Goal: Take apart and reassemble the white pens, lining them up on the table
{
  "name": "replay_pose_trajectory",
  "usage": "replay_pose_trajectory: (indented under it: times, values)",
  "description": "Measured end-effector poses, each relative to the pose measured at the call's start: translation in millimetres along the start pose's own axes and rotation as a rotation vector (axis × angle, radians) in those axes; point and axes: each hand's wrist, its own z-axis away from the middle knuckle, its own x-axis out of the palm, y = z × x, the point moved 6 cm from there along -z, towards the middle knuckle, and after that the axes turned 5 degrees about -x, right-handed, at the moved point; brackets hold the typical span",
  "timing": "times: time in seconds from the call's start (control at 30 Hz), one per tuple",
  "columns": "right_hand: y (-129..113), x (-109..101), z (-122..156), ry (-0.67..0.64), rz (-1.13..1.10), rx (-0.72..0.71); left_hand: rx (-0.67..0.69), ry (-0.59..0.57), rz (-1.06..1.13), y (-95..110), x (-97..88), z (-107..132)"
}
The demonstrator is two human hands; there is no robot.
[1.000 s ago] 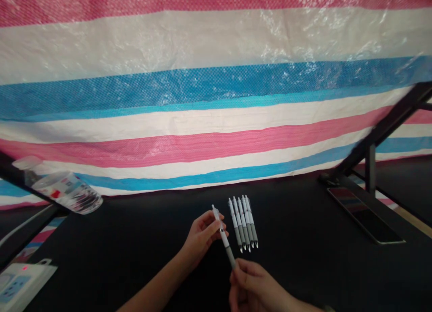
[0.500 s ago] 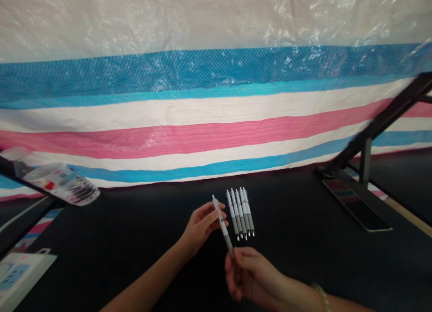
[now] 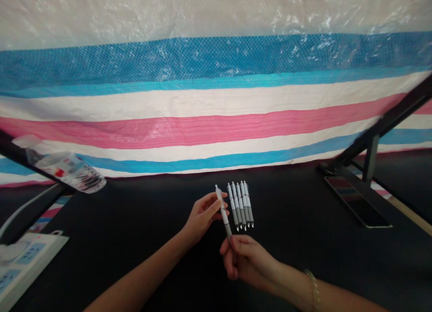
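A white pen with a grey grip (image 3: 224, 214) slants between my two hands, its button end up and away from me. Around the white upper barrel, my left hand (image 3: 204, 213) is closed with thumb and fingers. My right hand (image 3: 245, 258) pinches the lower grey end, and the tip is hidden in its fingers. Just right of the held pen, several matching pens (image 3: 240, 206) lie side by side in a row on the black table (image 3: 286, 222), with their tips toward me.
A clear plastic bottle (image 3: 76, 170) is at the left, behind a black bar. A white power strip (image 3: 30, 262) lies near left. At the right, a phone (image 3: 357, 201) rests beside a black metal frame (image 3: 374, 141). A striped plastic sheet (image 3: 209, 127) hangs behind the table.
The view has shifted slightly, showing more of the power strip. Both hands keep their hold on the pen, and the row of pens lies as before.
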Motion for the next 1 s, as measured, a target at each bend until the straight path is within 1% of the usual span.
replay_pose_trajectory:
  times: [0.03,0.1,0.17,0.23,0.5,0.63,0.8,1.0]
  values:
    - [-5,2,1,0.002,-0.022,-0.012,0.023,0.021,-0.037,1,-1.9,-1]
    - [-12,8,2,-0.017,-0.061,0.034,0.079,0.047,-0.121,4,-5.1,-2]
    - [-16,12,4,-0.045,-0.068,0.087,0.119,0.046,-0.182,6,-6.4,-4]
    - [-19,13,5,-0.060,-0.050,0.118,0.128,0.031,-0.201,7,-7.1,-5]
    - [-19,11,7,-0.043,-0.023,0.150,0.117,-0.004,-0.143,1,-11.4,-8]
    - [-20,11,7,-0.038,-0.022,0.155,0.105,-0.004,-0.118,0,-11.7,-8]
    - [-19,10,7,-0.037,-0.021,0.167,0.116,0.027,-0.112,2,-12.3,-7]
    - [-18,9,7,-0.027,-0.027,0.169,0.115,-0.004,-0.101,1,-11.3,-6]
